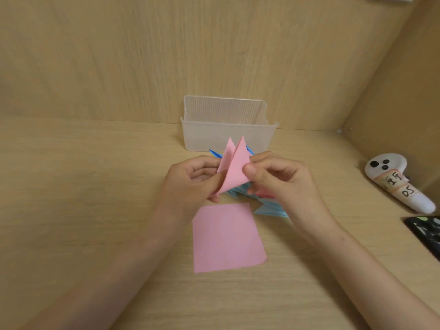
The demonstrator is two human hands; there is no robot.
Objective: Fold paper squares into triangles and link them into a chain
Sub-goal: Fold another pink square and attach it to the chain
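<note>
Between the fingertips of both hands, above the middle of the bench [95, 234], a pink triangle [234, 169] of folded paper stands on its folded edge, its two pointed flaps spread apart and aimed at the back wall. The left hand [190, 181] pinches the lower left flap between thumb and curled fingers, and the right hand [282, 181] grips the right flap, its thumb pressed flat on the near face while the other fingers curl round behind. From where I stand, a sliver of pink also shows under the right palm, though I cannot tell what it belongs to. Just below and behind the hands lies the blue chain [270, 209] of linked triangles, mostly hidden by them; one blue tip pokes out beyond the left fingers and a fan of points spreads out under the right wrist. Nearer the front edge, between the two forearms, a flat pink square [227, 238] rests unfolded on the wood, its far right corner close to the blue points. Toward the back edge, a translucent plastic box [228, 129] sits against the wall, just behind the raised triangle. Off by the right edge, well apart from the paper, a white controller [400, 182] with handwritten tape labels lies on its side, and nearer than it a dark phone [426, 234] is cut off by the edge of the view.
</note>
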